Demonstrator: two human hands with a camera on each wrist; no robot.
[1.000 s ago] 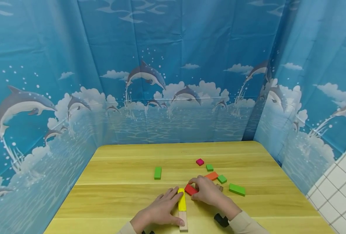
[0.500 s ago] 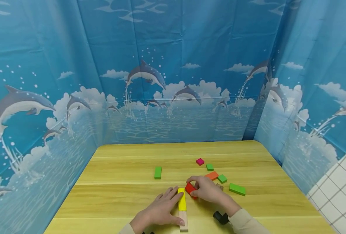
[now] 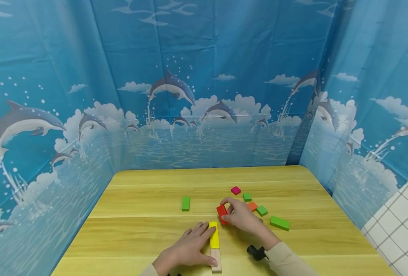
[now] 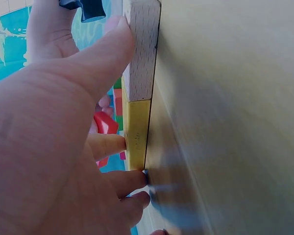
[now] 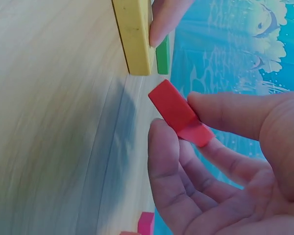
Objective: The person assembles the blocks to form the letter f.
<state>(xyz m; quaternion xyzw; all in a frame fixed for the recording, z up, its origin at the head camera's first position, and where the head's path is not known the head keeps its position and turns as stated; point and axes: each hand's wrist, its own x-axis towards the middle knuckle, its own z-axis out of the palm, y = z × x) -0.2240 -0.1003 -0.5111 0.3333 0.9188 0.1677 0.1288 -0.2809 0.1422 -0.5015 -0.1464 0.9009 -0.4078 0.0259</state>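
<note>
My right hand [image 3: 241, 216] pinches a red wooden block [image 5: 179, 112] between thumb and fingers. The block is tilted, just beyond the far end of a yellow block [image 3: 214, 234]. In the right wrist view a gap separates red from yellow. The yellow block lies end to end with a plain wood block [image 3: 216, 260], making a straight row that points away from me. My left hand [image 3: 188, 247] rests along the row's left side, fingers extended. Its thumb touches the plain block and its index fingertip lies on the yellow one.
A green block [image 3: 186, 204] lies farther left. Right of the right hand are an orange block [image 3: 252, 206], small green blocks [image 3: 262, 211] and a longer green block [image 3: 280, 223]. A magenta piece [image 3: 236, 190] sits farther back. A dolphin-print curtain [image 3: 204, 145] surrounds the table.
My right hand has tipped the red block up and carried it slightly away from me, past the row's far end. The left hand and the row stay in place.
</note>
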